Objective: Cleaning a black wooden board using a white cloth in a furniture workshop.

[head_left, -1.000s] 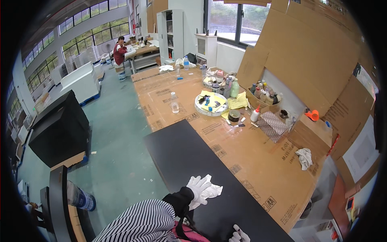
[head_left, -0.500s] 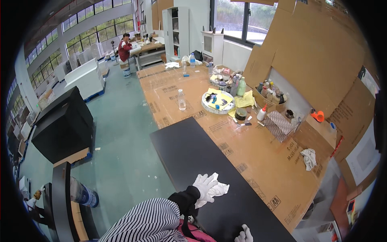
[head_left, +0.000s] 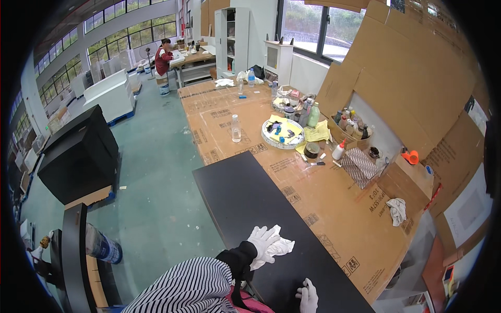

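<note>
A long matte black panel lies at an angle along the left part of the cardboard-covered table. My left hand, in a white glove, presses a crumpled white cloth onto the panel's surface, with cloth sticking out beyond the fingers. My right hand, also in a white glove, is nearer to me over the panel's near part. Its fingers are curled in, and nothing shows in them.
The brown cardboard-covered table holds a clear bottle, a round tray, a red-tipped squeeze bottle and a crumpled rag. To the left stand a black cabinet and a bucket. Another person sits far back.
My right hand has come further into view, a little up and left. My left hand stays on the cloth, almost in the same spot; the view has shifted slightly.
</note>
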`<state>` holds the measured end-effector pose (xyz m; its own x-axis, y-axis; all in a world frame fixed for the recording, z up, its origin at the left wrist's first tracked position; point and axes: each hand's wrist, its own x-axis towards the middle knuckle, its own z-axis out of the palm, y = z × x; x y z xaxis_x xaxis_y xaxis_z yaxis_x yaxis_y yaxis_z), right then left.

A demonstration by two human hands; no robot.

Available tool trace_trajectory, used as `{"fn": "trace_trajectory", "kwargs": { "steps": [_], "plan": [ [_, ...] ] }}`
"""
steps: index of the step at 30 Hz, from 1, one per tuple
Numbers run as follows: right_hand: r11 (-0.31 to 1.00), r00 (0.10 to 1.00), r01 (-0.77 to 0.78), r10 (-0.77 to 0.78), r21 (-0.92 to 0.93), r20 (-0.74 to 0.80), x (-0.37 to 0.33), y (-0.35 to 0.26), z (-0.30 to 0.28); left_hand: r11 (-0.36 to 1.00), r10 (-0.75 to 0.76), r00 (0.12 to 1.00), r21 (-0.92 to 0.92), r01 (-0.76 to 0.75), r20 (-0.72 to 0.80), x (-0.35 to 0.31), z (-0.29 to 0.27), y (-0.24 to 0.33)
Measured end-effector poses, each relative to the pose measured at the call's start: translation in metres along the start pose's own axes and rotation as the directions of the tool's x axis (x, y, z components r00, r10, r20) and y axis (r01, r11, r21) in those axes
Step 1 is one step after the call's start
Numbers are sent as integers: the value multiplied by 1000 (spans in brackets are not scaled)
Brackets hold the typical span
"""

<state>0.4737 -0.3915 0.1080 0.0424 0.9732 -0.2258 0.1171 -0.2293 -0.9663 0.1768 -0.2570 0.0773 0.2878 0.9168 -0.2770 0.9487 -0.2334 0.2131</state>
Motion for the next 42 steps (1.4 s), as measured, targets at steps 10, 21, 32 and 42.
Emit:
{"fn": "trace_trajectory", "kwargs": {
  "steps": [10,21,32,42],
  "plan": [
    [976,939,-173,205,134,-278,-8,51,-20,1000,18,1000,6,-18,16,4,1,1],
    [985,936,-114,151,132,-319,-3,78,-19,998,27,1000,58,-26,-10,10,6,-1],
    [996,944,-62,80,68,-319,-11,78,-13,999,41,993,31,-38,-107,10,25,-7],
    [999,938,-44,31,-32,-344,-11,77,-11,997,42,976,72,-27,-216,7,23,-2]
  ]
}}
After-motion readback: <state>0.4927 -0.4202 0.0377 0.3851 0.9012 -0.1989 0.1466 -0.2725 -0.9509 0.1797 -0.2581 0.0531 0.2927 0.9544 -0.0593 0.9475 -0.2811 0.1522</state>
